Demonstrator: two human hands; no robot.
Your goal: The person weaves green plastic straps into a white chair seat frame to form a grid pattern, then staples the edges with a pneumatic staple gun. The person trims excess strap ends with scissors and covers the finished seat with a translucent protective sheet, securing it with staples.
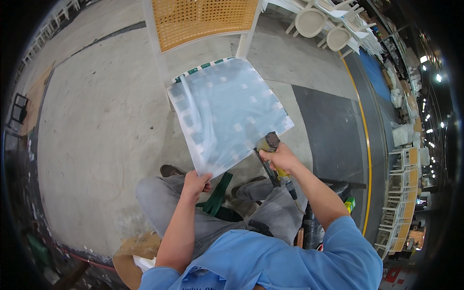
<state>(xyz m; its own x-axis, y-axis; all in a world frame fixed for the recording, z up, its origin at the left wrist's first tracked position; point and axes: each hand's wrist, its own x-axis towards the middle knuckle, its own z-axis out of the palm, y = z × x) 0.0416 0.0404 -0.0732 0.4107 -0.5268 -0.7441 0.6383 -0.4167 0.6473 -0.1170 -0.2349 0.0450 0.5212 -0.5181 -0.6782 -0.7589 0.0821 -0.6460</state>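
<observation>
A chair with a white frame and a woven cane back (205,24) stands in front of me. Over its seat lies a thin, see-through pale blue sheet (227,108), wrinkled along its left side, with light squares and green webbing showing under or beside it. The near left corner of the sheet is pinched in my left hand (194,183). My right hand (281,158) grips a yellow and black staple gun (272,140), its head at the seat's near edge on the right; an air hose fitting hangs from its lower end. Whether the gun touches the sheet I cannot tell.
Dark green straps (218,194) hang below the seat's near edge, by my knees. A cardboard box (130,258) with white material is at my lower left. White chairs (311,23) stand at the upper right, and more stacked chairs (401,198) line the right side beyond a yellow floor line (367,159).
</observation>
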